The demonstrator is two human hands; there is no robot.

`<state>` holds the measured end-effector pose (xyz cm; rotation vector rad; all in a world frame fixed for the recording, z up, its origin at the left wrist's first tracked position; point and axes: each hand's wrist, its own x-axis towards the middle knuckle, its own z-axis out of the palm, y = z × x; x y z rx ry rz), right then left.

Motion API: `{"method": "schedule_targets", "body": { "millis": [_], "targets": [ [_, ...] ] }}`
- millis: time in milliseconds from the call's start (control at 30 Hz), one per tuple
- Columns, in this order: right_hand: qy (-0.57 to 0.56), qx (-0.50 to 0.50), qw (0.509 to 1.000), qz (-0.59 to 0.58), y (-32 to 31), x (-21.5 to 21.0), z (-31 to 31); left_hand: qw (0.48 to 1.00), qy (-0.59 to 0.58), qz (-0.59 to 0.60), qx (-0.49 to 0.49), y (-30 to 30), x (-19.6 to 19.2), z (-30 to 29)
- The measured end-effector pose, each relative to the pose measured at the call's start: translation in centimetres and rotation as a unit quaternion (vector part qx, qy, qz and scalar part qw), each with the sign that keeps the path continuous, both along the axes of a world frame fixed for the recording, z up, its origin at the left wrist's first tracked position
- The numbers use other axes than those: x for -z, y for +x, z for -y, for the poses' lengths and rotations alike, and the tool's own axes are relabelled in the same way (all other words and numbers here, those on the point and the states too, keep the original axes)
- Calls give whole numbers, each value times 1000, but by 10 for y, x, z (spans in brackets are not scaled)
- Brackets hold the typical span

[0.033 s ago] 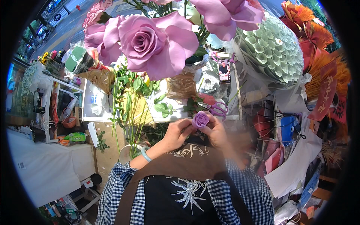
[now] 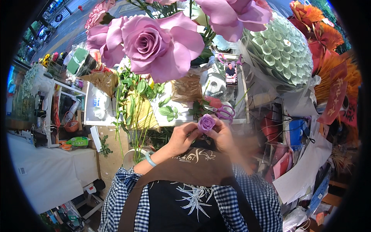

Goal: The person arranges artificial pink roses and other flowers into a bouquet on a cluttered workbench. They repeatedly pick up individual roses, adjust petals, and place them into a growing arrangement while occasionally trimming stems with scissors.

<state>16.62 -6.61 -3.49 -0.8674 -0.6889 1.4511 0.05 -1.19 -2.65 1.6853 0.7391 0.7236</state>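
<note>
A small purple rose (image 2: 206,123) is held up in front of my apron, its bloom facing upward. My right hand (image 2: 223,139) grips it from the right with thumb and fingers closed around the base. From the left, my left hand (image 2: 181,138) pinches at the edge of the bloom; its fingertips are partly hidden behind the petals. Just beyond my hands, purple-handled scissors (image 2: 225,113) lie at the front edge of the white table (image 2: 181,123). Green leaves (image 2: 169,112) and a reddish-pink flower (image 2: 213,102) lie beside them.
Large pinkish-purple roses (image 2: 148,44) rise close in front, over the table. Long green stems (image 2: 133,112) hang past the table edge. A phone (image 2: 231,73) stands at the back. To the right are a pale green bouquet (image 2: 276,54) and folded papers (image 2: 305,170); a white-covered surface (image 2: 42,166) is at left.
</note>
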Motion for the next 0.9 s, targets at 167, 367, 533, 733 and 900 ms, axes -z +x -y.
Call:
{"method": "schedule_targets", "body": {
  "millis": [167,367,533,733,900],
  "targets": [
    [-20,23,1000,-4,-3,1,1,1000,7,8,1,1,-2,0],
    [1,35,998,60,-3,2,2,1000,25,-13,11,0,-3,-2],
    [13,54,994,91,-4,-1,4,999,38,-16,10,1,-4,-2],
    [45,64,982,170,-2,3,3,999,27,-19,19,0,-2,-1],
    [-57,20,996,-71,1,7,4,994,90,-19,61,-3,3,-3]
  ]
}}
